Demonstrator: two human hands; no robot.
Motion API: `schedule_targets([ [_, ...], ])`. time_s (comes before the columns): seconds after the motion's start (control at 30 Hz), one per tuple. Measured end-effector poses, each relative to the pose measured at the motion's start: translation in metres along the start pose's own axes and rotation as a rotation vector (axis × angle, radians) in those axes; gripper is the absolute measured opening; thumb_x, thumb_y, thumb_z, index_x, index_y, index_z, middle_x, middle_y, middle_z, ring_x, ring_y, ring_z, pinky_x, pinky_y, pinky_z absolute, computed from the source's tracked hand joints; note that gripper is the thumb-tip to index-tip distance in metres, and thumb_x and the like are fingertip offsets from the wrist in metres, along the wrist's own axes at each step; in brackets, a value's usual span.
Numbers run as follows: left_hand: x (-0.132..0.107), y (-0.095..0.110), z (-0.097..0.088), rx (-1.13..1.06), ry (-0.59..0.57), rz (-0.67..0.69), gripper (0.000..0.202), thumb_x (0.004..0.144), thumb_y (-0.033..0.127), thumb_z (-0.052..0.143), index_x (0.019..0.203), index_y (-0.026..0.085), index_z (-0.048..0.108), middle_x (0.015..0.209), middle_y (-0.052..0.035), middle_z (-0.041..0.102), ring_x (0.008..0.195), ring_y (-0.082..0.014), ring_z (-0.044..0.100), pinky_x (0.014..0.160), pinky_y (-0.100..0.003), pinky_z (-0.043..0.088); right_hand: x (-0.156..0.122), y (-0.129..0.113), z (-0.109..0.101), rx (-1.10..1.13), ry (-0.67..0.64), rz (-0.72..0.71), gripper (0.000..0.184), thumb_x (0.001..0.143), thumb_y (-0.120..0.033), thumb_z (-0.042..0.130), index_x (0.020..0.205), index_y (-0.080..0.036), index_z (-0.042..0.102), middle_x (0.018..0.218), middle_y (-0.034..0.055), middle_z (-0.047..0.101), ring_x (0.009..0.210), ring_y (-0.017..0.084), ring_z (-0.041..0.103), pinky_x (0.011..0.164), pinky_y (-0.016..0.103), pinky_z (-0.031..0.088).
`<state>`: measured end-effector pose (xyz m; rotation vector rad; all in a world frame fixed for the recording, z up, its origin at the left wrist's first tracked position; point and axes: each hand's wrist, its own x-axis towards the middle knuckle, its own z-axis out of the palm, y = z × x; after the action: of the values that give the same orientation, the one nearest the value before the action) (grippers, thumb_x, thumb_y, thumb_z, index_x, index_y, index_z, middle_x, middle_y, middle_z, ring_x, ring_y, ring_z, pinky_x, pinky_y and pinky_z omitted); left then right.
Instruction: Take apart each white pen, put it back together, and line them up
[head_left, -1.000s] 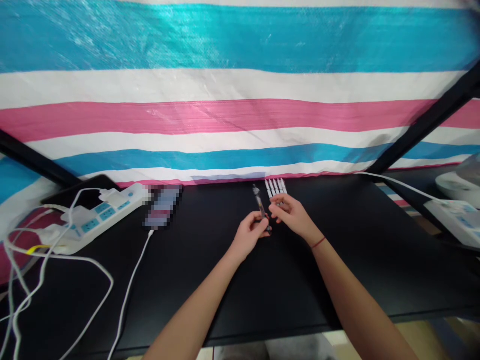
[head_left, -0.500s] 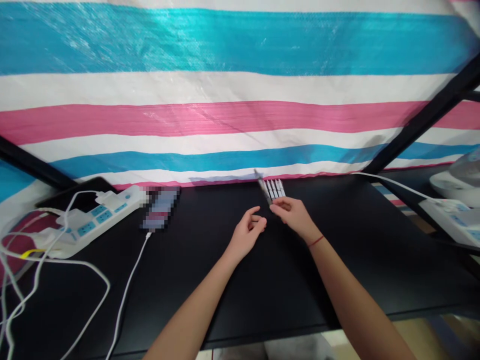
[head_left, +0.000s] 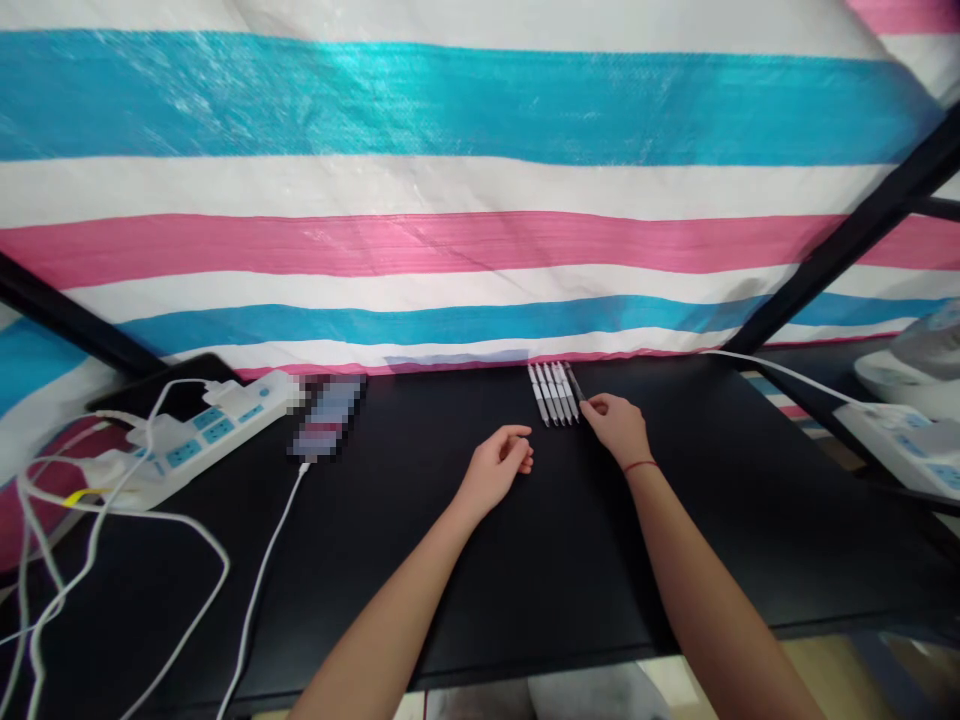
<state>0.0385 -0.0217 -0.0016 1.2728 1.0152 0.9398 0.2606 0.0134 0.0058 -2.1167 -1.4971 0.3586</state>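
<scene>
Several white pens lie side by side in a row at the far edge of the black table, just below the striped tarp. A darker pen lies at the right end of that row. My right hand, a red string at its wrist, pinches the near end of the dark pen with its fingertips. My left hand rests on the table to the left of the row, fingers loosely curled, holding nothing.
A white power strip with plugs and tangled white cables sits at the left. A phone on a charging cable lies beside it. Another power strip and a white appliance are at the right. Black frame bars cross both corners.
My left hand let go of the dark pen. My right hand carried it back and to the right, laying it at the right end of the pen row.
</scene>
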Motion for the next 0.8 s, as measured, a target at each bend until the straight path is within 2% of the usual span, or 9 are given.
schedule_targets([
  [0.17,-0.001,0.007,-0.007,0.436,0.058,0.201,0.022,0.087,0.027,0.049,0.100,0.020,0.065,0.082,-0.0023,0.068,0.075,-0.0149,0.065,0.074,-0.029,0.051,0.001,0.002,0.000,-0.003,0.005,-0.017,0.026,0.082,-0.039,0.053,0.082,-0.022,0.071,0.076,0.0039,0.071,0.076,0.021,0.065,0.061,0.027,0.038],
  [0.33,0.004,0.007,-0.021,0.720,0.193,0.335,0.021,0.088,0.023,0.048,0.096,0.021,0.067,0.090,-0.0025,0.070,0.083,-0.0171,0.063,0.080,-0.030,0.047,-0.001,0.004,0.006,0.059,0.068,-0.008,0.024,0.081,-0.037,0.052,0.082,-0.022,0.070,0.072,0.0035,0.069,0.070,0.020,0.062,0.059,0.027,0.036],
  [0.47,0.008,0.004,-0.030,0.862,0.290,0.339,0.019,0.088,0.024,0.048,0.088,0.021,0.066,0.081,-0.0012,0.068,0.076,-0.0168,0.058,0.076,-0.029,0.043,-0.006,-0.001,0.014,0.150,0.263,-0.016,0.024,0.083,-0.036,0.048,0.080,-0.019,0.065,0.065,0.0031,0.064,0.063,0.018,0.058,0.059,0.026,0.036],
  [0.57,0.008,0.005,-0.030,0.982,0.289,0.299,0.024,0.089,0.029,0.046,0.074,0.020,0.061,0.066,-0.0005,0.060,0.069,-0.0166,0.054,0.069,-0.028,0.039,-0.017,-0.014,0.019,0.136,0.343,-0.160,0.026,0.087,-0.034,0.043,0.075,-0.018,0.060,0.063,0.0018,0.060,0.059,0.015,0.054,0.060,0.025,0.035],
  [0.63,0.007,0.006,-0.028,1.060,0.258,0.294,0.029,0.090,0.033,0.045,0.068,0.020,0.058,0.062,-0.0009,0.057,0.069,-0.0171,0.054,0.067,-0.028,0.036,-0.030,-0.027,0.024,0.070,0.322,-0.302,0.030,0.089,-0.034,0.041,0.069,-0.019,0.056,0.062,0.0019,0.059,0.059,0.014,0.053,0.060,0.024,0.034],
  [0.7,0.004,0.006,-0.025,1.144,0.226,0.298,0.032,0.091,0.033,0.044,0.066,0.019,0.057,0.064,-0.0024,0.059,0.070,-0.0185,0.054,0.068,-0.029,0.035,-0.046,-0.042,0.031,-0.021,0.240,-0.446,0.034,0.092,-0.033,0.038,0.066,-0.019,0.055,0.064,0.0028,0.060,0.061,0.013,0.054,0.061,0.024,0.033],
  [0.8,0.001,0.006,-0.022,1.259,0.264,0.281,0.030,0.092,0.032,0.042,0.070,0.019,0.058,0.073,-0.0060,0.064,0.077,-0.0217,0.055,0.069,-0.031,0.035,-0.067,-0.062,0.041,-0.183,0.002,-0.630,0.033,0.093,-0.033,0.039,0.070,-0.019,0.057,0.070,0.0030,0.064,0.062,0.013,0.056,0.057,0.025,0.029],
])
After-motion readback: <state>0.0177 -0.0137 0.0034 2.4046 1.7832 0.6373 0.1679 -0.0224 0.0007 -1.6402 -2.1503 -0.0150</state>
